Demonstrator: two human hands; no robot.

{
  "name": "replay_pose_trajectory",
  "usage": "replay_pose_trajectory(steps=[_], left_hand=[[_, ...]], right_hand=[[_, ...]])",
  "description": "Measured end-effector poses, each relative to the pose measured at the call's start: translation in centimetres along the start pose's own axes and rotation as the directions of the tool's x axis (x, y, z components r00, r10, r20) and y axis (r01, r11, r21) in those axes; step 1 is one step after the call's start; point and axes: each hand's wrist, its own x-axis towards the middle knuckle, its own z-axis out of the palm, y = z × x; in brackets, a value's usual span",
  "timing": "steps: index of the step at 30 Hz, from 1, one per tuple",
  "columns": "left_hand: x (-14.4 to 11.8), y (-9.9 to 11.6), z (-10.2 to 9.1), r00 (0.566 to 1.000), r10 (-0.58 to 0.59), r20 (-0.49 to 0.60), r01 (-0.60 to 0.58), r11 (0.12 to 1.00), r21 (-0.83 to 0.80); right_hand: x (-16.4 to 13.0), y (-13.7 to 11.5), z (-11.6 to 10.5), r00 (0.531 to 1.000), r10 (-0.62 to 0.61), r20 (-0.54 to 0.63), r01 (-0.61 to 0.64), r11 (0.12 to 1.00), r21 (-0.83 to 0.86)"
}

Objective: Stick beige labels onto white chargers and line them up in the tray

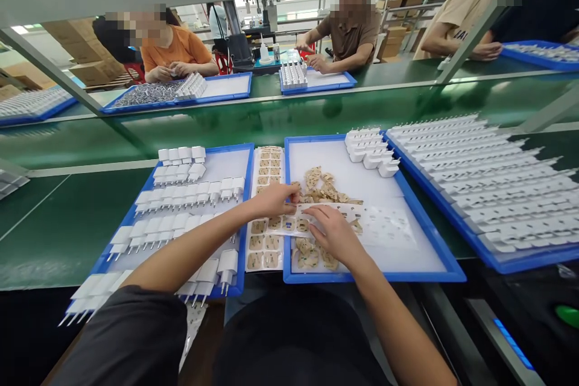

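My left hand (277, 198) reaches across to the left edge of the middle blue tray (420, 235), its fingertips pinching a small tan sticker beside a heap of peeled tan backing pieces (323, 188). My right hand (332, 235) presses flat on a clear sticker sheet (344, 217) lying across that tray. A strip of tan stickers on white backing (266, 211) lies between the two trays. The left blue tray (246, 151) carries rows of white plug adapters (181, 199). A small cluster of white adapters (371, 148) sits at the middle tray's far corner.
On the right, a third blue tray (520, 259) is filled with rows of white adapters. The green conveyor belt (271, 117) runs across beyond the trays. Three people work at blue trays on the far side. A grey frame bar (49, 69) slants overhead.
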Motion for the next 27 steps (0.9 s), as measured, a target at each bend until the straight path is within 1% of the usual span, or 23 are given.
replay_pose_trajectory(steps=[3,7,10,12,14,21,24,27], left_hand=[[-0.1,-0.1,-0.4,0.995,0.016,0.099,-0.004,0.992,-0.125],[0.1,-0.7,-0.9,0.977,0.076,0.201,-0.015,0.957,-0.291],[0.4,-1.1,-0.9,0.959,0.083,0.271,0.054,0.885,-0.463],[0.5,-1.3,-0.9,0.953,0.059,0.297,0.111,0.845,-0.523],[0.6,-1.3,-1.0,0.953,0.039,0.301,0.138,0.828,-0.544],[0.6,-1.5,-1.0,0.955,0.041,0.295,0.146,0.8,-0.582],[0.6,-1.6,-0.9,0.955,0.037,0.295,0.145,0.808,-0.571],[0.8,-1.9,-0.8,0.955,0.03,0.296,0.14,0.834,-0.534]], right_hand=[[0.1,-0.1,0.0,0.998,-0.038,-0.05,0.038,0.999,-0.002],[0.2,-0.3,-0.2,0.991,-0.053,-0.124,0.055,0.998,0.009],[0.2,-0.4,-0.3,0.985,-0.059,-0.16,0.062,0.998,0.017],[0.2,-0.4,-0.4,0.983,-0.062,-0.175,0.068,0.997,0.03],[0.2,-0.6,-0.5,0.981,-0.061,-0.183,0.07,0.997,0.043],[0.3,-1.1,-1.0,0.973,-0.064,-0.222,0.083,0.994,0.075],[0.3,-1.0,-1.0,0.969,-0.058,-0.239,0.082,0.993,0.089],[0.4,-1.1,-1.1,0.972,-0.048,-0.229,0.076,0.991,0.115]])
